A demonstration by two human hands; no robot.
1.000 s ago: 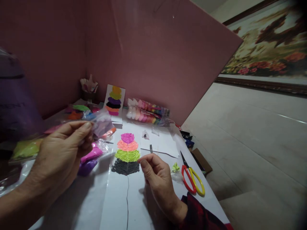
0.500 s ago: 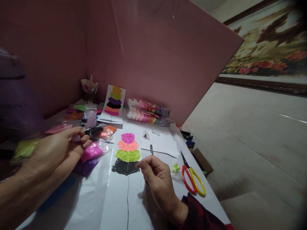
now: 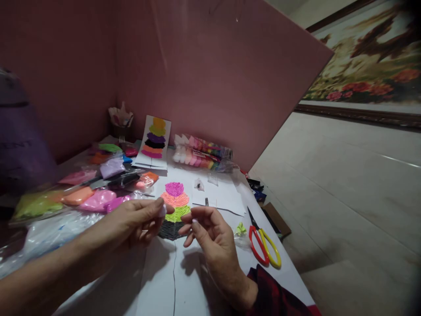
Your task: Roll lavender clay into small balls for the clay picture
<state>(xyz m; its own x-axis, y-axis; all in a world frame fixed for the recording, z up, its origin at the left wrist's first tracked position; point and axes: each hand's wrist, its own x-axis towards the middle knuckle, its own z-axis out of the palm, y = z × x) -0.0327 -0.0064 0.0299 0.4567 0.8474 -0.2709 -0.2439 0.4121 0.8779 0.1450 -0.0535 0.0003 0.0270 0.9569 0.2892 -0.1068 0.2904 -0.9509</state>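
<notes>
My left hand [image 3: 141,219] pinches a small pale lilac lump of modelling clay [image 3: 162,211] between thumb and fingertips. Facing it, my right hand [image 3: 213,245] is closed in a pinch, with a tiny pale lilac bit of clay [image 3: 195,221] at the thumb tip. Both hands hover over a white sheet [image 3: 158,281] that carries a layered feather shape in textured clay: magenta [image 3: 174,189], coral [image 3: 176,200], lime green [image 3: 180,212] and dark grey [image 3: 169,230]. A thin drawn line [image 3: 174,272] runs down from it. My left fingers hide part of the lower layers.
Bags of coloured clay, among them a lilac one [image 3: 112,168], crowd the left side. A model card [image 3: 152,137] leans at the back beside packed clay [image 3: 200,153]. Red-and-yellow scissors [image 3: 265,245] lie right, near a small lime clay bag [image 3: 241,230] and a fork [image 3: 206,202].
My left hand has come from the bags at the left to beside my right hand, holding the lilac lump. The lilac bag now lies flatter on the pile. My right hand has barely moved.
</notes>
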